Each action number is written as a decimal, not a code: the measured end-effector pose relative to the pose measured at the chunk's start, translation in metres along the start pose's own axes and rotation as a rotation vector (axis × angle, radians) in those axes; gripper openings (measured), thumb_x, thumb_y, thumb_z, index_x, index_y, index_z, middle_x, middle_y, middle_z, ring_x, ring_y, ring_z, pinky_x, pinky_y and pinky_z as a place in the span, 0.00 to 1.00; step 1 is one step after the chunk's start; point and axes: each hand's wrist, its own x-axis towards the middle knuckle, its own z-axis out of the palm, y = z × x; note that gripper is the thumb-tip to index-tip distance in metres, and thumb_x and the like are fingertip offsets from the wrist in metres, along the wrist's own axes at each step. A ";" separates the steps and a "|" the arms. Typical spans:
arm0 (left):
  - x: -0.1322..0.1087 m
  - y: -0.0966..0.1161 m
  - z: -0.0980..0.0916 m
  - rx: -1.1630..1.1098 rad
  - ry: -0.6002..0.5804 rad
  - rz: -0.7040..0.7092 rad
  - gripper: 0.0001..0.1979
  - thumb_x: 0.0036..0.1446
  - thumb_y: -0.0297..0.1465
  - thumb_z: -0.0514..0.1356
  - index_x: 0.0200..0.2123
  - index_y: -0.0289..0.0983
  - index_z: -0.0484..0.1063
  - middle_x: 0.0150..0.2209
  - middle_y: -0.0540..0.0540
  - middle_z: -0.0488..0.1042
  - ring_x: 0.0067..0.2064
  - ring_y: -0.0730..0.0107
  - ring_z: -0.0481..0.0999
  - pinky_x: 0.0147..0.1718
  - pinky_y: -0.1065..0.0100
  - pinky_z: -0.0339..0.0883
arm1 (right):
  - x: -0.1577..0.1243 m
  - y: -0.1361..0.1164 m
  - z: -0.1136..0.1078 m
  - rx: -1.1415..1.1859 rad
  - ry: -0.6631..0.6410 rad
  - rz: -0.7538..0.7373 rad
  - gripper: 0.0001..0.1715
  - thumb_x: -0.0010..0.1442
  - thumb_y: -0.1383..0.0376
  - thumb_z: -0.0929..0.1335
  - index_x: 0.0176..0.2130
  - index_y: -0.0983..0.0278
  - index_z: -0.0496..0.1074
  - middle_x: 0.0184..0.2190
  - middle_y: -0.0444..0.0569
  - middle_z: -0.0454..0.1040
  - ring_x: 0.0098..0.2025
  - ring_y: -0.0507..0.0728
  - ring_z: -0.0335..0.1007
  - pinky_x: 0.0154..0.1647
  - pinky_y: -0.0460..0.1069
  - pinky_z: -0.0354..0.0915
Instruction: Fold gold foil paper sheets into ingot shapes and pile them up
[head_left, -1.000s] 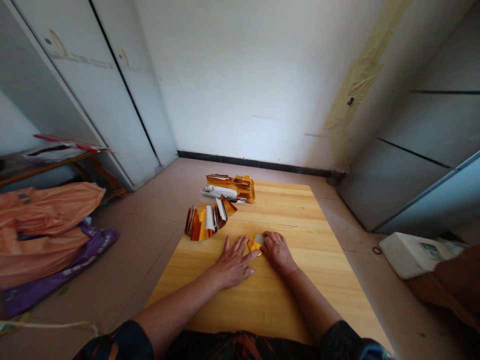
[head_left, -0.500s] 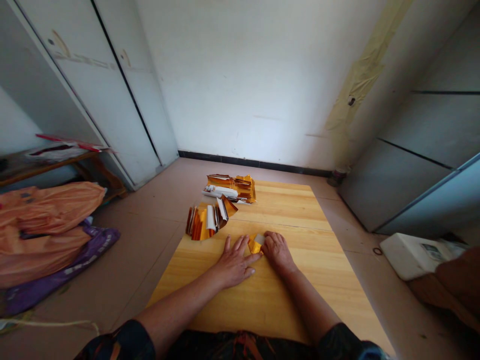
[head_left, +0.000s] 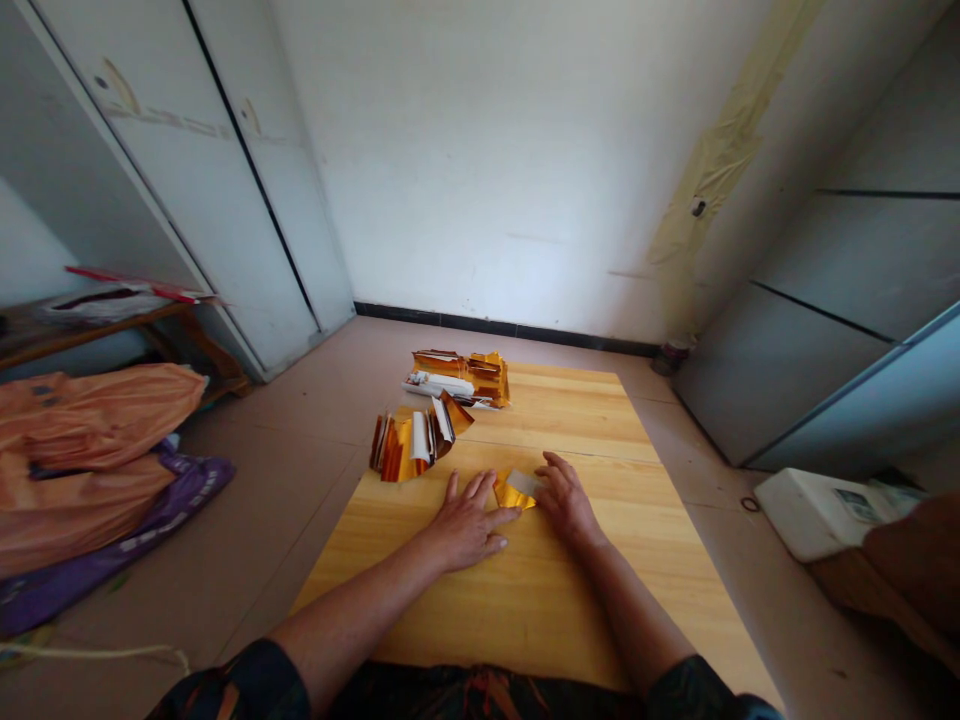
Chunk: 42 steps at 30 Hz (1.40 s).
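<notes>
Two forearms in dark patterned sleeves (head_left: 247, 675) reach forward from the bottom edge over a light wooden table (head_left: 540, 610). The left hand (head_left: 465, 525) lies flat on the tabletop, palm down and fingers spread wide, its fingertips resting on the left side of a small piece of gold foil paper (head_left: 516, 490). The right hand (head_left: 566, 500) is also spread and grips nothing; its fingers touch the right edge of the same paper. The paper lies flat on the table between the two hands, near the middle of the board, with a pale underside showing at its upper corner. Beyond it, by the table's left edge, stands a fanned bunch of folded gold papers (head_left: 416, 440), and further back, at the far left corner, lies a low stack of gold papers (head_left: 465, 375). On the floor to the left sit orange bags (head_left: 90, 420) over a purple bag (head_left: 150, 520). To the right, on the floor, is a white box-like appliance (head_left: 817, 510). Behind everything rise white cupboard doors (head_left: 225, 200) on the left and a bare white wall (head_left: 510, 150).
</notes>
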 end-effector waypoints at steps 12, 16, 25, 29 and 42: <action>0.006 -0.016 -0.008 0.013 -0.017 0.129 0.27 0.54 0.45 0.58 0.57 0.54 0.59 0.68 0.44 0.39 0.67 0.48 0.38 0.58 0.35 0.29 | -0.008 -0.021 -0.002 -0.109 -0.198 -0.295 0.12 0.65 0.64 0.62 0.39 0.61 0.74 0.34 0.49 0.74 0.38 0.55 0.64 0.41 0.50 0.57; 0.010 -0.015 -0.009 -0.014 0.085 0.105 0.25 0.56 0.42 0.56 0.56 0.46 0.59 0.65 0.40 0.52 0.67 0.54 0.44 0.60 0.39 0.32 | -0.011 -0.020 0.000 -0.144 -0.180 -0.278 0.10 0.64 0.65 0.63 0.40 0.60 0.74 0.34 0.48 0.74 0.39 0.55 0.63 0.42 0.50 0.56; 0.022 -0.006 0.008 -0.004 0.353 0.004 0.12 0.59 0.29 0.53 0.46 0.43 0.67 0.58 0.45 0.64 0.63 0.55 0.55 0.58 0.37 0.38 | -0.011 -0.050 0.010 -0.295 -0.207 -0.168 0.08 0.63 0.65 0.64 0.38 0.61 0.73 0.34 0.48 0.72 0.38 0.56 0.62 0.40 0.50 0.54; 0.024 -0.013 0.005 -0.014 0.390 0.087 0.11 0.59 0.26 0.53 0.42 0.41 0.72 0.48 0.46 0.72 0.56 0.60 0.64 0.56 0.50 0.52 | -0.010 -0.067 0.017 -0.321 -0.202 -0.127 0.11 0.65 0.65 0.62 0.41 0.60 0.73 0.34 0.48 0.71 0.38 0.56 0.62 0.40 0.50 0.53; 0.005 0.004 0.002 0.064 0.361 0.000 0.07 0.57 0.25 0.56 0.38 0.39 0.71 0.45 0.45 0.74 0.48 0.60 0.68 0.44 0.58 0.58 | -0.008 -0.064 0.016 -0.145 -0.200 -0.112 0.08 0.62 0.68 0.64 0.37 0.61 0.73 0.33 0.47 0.73 0.37 0.54 0.63 0.41 0.50 0.54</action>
